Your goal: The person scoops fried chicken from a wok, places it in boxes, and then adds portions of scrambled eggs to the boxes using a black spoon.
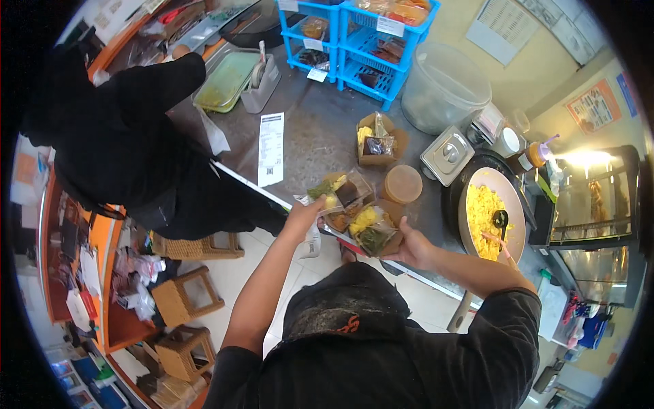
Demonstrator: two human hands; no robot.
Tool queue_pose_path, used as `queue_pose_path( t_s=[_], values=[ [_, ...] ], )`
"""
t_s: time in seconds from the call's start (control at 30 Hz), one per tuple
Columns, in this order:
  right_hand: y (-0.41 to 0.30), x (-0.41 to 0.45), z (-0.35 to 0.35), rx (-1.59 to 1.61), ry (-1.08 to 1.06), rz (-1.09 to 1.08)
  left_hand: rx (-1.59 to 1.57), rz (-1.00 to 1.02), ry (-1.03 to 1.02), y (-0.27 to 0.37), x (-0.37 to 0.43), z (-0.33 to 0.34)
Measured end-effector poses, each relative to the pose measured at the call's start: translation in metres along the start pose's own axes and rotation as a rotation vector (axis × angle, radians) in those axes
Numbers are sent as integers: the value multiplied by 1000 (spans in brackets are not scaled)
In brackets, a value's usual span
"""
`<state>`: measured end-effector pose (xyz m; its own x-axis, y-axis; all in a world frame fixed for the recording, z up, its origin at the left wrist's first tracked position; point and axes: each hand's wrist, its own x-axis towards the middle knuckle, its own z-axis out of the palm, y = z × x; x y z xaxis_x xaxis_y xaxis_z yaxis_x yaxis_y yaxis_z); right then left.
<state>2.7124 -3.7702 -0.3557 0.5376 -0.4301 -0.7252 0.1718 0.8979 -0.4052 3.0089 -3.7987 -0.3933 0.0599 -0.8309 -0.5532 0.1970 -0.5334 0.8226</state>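
Two open paperboard food boxes stand side by side at the table's front edge, between my hands. The farther box contains yellow scrambled egg, green leaves and a small packet of dark sauce. My left hand grips its left side, and a printed paper slip hangs beside that hand. In the nearer box are egg, greens and a clear packet. My right hand is closed around its right side, thumb upward. Behind them a third food box holds egg and sauce packets.
A round lidded tub sits right of the boxes. Farther right is a pan of scrambled egg with a black ladle. Blue tiered baskets and a large clear bucket stand behind. A person in black is at the left.
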Motion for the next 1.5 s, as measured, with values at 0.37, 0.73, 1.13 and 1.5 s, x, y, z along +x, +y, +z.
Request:
queue_pose_path(
  t_s=[0.37, 0.73, 1.13, 1.5],
  values=[
    [-22, 68, 90, 482, 104, -265, 74, -13, 13, 65, 120, -32],
    [-20, 124, 111, 494, 311, -471, 598, 376, 209, 160, 210, -85],
    [-32, -32, 123, -476, 399, -921, 813, 987, -127, 208, 234, 75],
    [57, -127, 105, -559, 478, -865, 1093, 1019, 178, 146, 136, 119]
  ],
)
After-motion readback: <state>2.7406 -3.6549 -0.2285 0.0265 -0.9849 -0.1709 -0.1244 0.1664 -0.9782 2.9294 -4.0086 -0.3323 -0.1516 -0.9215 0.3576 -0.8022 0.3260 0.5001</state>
